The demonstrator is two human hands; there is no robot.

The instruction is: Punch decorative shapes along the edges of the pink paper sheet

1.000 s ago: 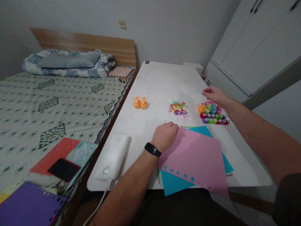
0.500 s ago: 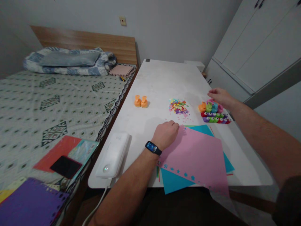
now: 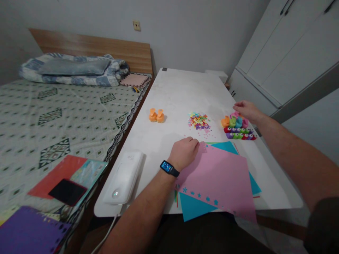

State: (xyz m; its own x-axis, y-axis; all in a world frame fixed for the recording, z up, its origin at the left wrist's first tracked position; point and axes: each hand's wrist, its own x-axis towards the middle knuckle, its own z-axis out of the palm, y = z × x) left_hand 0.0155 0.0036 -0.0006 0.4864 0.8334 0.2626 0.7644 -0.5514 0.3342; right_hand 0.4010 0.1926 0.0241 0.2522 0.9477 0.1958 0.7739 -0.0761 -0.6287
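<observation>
My left hand [image 3: 184, 152], a smartwatch [image 3: 169, 168] on its wrist, is closed at the upper left corner of a pink paper sheet [image 3: 219, 173]. Star, flower and crown shapes are punched along the sheet's near edge, with blue showing through. Under it lies a turned blue sheet [image 3: 194, 206]. My right hand [image 3: 246, 110] hovers at the back of a cluster of colourful craft punches [image 3: 238, 122], its fingers pinched close above a pink one; whether they grip anything is hidden. Rows of red, green and purple punches with eye-like dots [image 3: 241, 135] stand in front.
Colourful paper cutouts [image 3: 199, 121] lie in a heap mid-table. Two orange punches [image 3: 156, 115] stand to their left. A white power bank [image 3: 124, 178] with a cable sits at the table's left edge. On the bed are a phone [image 3: 67, 192] and a purple punched sheet [image 3: 31, 231].
The view has shifted slightly, so things on the table appear a little further left and lower. Both hands keep about the same places relative to the pink sheet and the punches.
</observation>
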